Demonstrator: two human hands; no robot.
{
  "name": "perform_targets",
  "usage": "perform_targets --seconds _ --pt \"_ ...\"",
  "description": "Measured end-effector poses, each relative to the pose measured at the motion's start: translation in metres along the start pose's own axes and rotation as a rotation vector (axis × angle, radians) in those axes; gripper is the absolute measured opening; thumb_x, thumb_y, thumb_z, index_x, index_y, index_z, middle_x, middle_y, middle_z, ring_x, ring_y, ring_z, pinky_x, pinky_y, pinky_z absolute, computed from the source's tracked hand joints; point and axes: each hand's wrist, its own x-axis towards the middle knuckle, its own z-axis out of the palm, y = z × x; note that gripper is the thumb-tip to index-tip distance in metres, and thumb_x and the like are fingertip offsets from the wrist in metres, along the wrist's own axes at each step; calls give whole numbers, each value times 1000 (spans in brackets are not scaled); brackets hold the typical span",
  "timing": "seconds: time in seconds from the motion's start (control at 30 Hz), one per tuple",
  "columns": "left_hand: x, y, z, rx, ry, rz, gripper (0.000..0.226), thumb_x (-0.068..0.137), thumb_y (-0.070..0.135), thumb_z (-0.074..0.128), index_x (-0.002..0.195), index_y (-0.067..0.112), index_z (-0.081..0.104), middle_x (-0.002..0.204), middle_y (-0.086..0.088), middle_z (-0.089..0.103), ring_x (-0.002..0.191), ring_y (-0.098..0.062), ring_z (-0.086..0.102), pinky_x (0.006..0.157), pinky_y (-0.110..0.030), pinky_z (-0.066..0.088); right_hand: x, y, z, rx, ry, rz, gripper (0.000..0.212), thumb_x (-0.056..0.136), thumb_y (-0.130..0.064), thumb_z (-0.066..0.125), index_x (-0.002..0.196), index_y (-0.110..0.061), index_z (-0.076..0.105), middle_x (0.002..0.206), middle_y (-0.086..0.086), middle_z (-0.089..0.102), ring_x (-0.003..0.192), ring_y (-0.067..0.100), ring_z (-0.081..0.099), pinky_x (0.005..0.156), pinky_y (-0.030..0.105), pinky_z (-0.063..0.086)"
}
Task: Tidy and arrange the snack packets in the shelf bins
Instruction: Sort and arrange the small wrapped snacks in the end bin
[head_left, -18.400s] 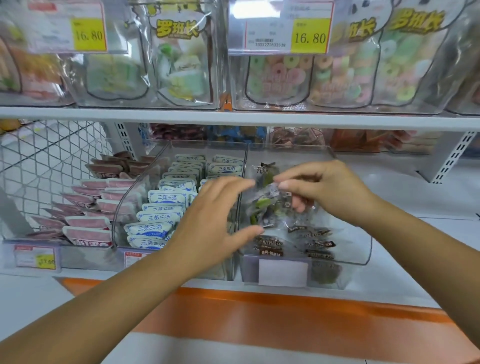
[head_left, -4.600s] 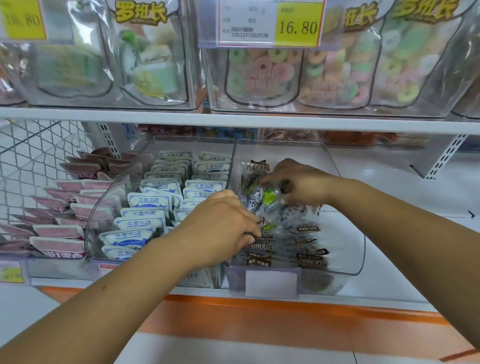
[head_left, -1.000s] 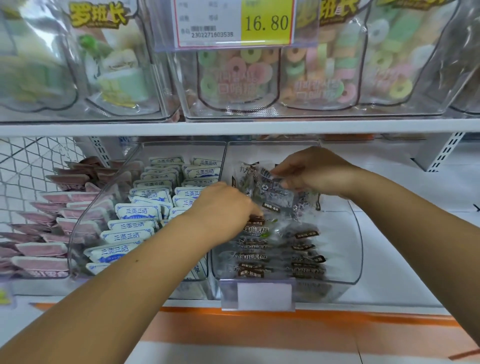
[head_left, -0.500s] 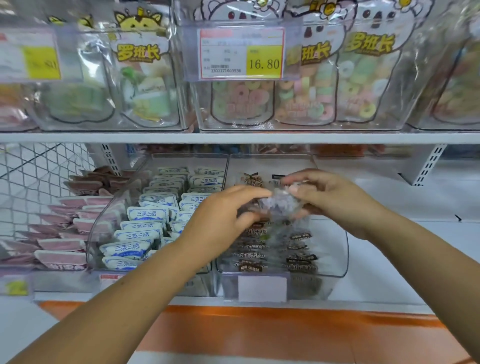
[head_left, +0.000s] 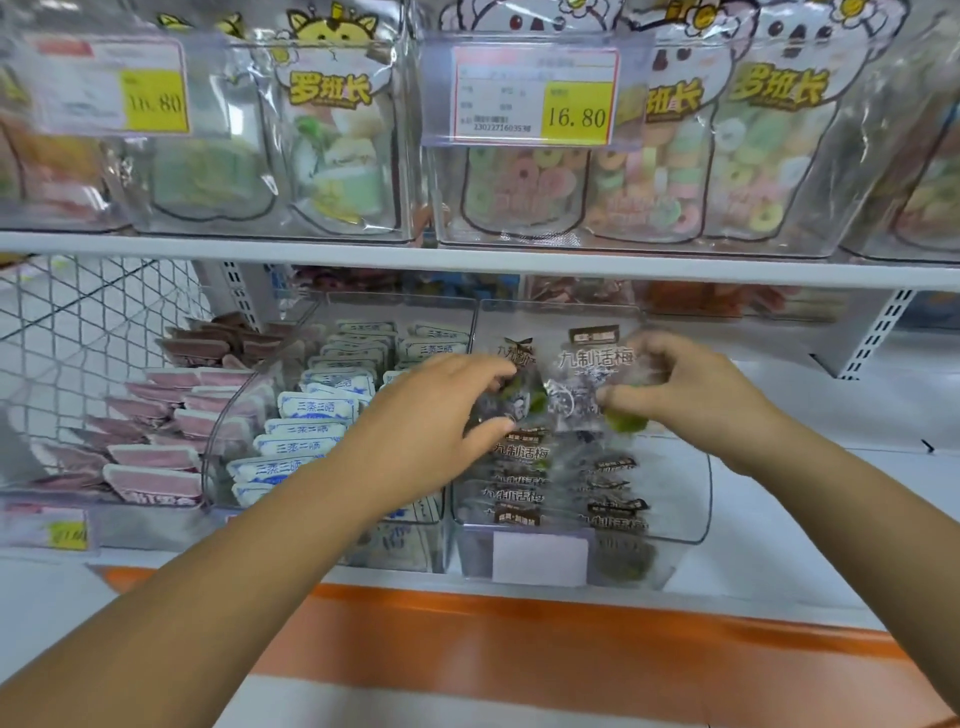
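A clear plastic bin (head_left: 680, 499) on the lower shelf holds several clear snack packets with dark labels (head_left: 519, 493), lying in two rows. My left hand (head_left: 441, 410) pinches one upright clear packet (head_left: 511, 364) at the bin's left side. My right hand (head_left: 691, 389) holds a second upright packet (head_left: 587, 384) with dark lettering and green pieces inside, just to the right of the first. Both packets stand above the stacked ones.
To the left, another clear bin (head_left: 234, 415) holds rows of white-and-blue packets (head_left: 311, 410); pink packets (head_left: 150, 467) lie beyond it by a wire mesh side (head_left: 78, 332). The upper shelf (head_left: 467, 260) carries candy bags and price tags (head_left: 530, 98). An orange strip (head_left: 519, 649) edges the shelf below.
My hands have moved apart: half a second ago they met on one crumpled packet, now each holds its own upright packet. The camera has tilted slightly.
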Motion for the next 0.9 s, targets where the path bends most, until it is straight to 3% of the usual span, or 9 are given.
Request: perform_targets --seconds 0.1,0.2,0.33,0.4,0.5,0.63,0.7,0.8,0.9 --pt "-13 -9 3 105 14 169 28 93 45 51 111 29 66 108 12 65 106 -12 54 95 -33 45 -1 -5 7 -125 -81 -47 30 70 -18 84 86 -27 61 81 -2 61 73 13 57 59 15 44" --pt "-26 -16 15 176 -4 275 32 92 47 46 98 30 73 98 16 67 105 -12 55 92 -33 45 3 -1 30 -416 -136 -109 27 72 -30 83 77 -32 57 76 -10 58 73 13 56 60 24 41" --pt "-34 -24 22 154 12 294 32 90 47 48 99 31 73 102 18 67 116 -11 50 94 -29 40 12 8 62 -490 -191 -139 27 75 -33 80 84 -29 55 76 -16 51 78 9 53 62 22 36" --pt "-35 -27 22 129 4 289 31 91 47 48 102 32 73 106 19 65 119 -10 48 95 -26 35 13 6 59 -490 -209 -156 22 78 -36 77 88 -29 60 83 -15 55 82 8 56 66 19 41" --pt "-34 -30 22 112 -22 282 31 92 48 48 108 34 70 110 20 64 121 -8 46 98 -26 32 12 0 47 -594 -291 -208 18 84 -37 70 96 -24 70 89 -6 68 83 10 61 75 28 51" --pt "-34 -33 25 82 -1 283 29 91 47 51 108 33 70 110 20 64 121 -8 47 98 -28 35 20 6 67 -824 -420 -218 31 92 -31 62 67 -14 54 66 1 57 64 16 53 58 29 39" --pt "-33 -32 25 72 8 271 30 91 46 52 110 31 69 112 18 65 120 -8 48 98 -30 38 27 10 77 -865 -438 -176 38 93 -29 61 61 -16 44 62 0 48 61 17 48 57 28 35" --pt "-32 -30 25 68 8 251 34 91 46 51 117 30 66 116 18 63 119 -8 48 101 -30 37 32 17 76 -835 -506 -118 38 93 -28 62 61 -16 46 64 2 50 64 18 49 61 27 37" --pt "-27 -25 24 87 5 204 42 91 49 45 124 29 62 121 15 62 120 -8 46 100 -30 36 28 17 71 -829 -608 -131 18 96 -29 55 88 -15 63 84 5 63 77 20 58 68 29 42"
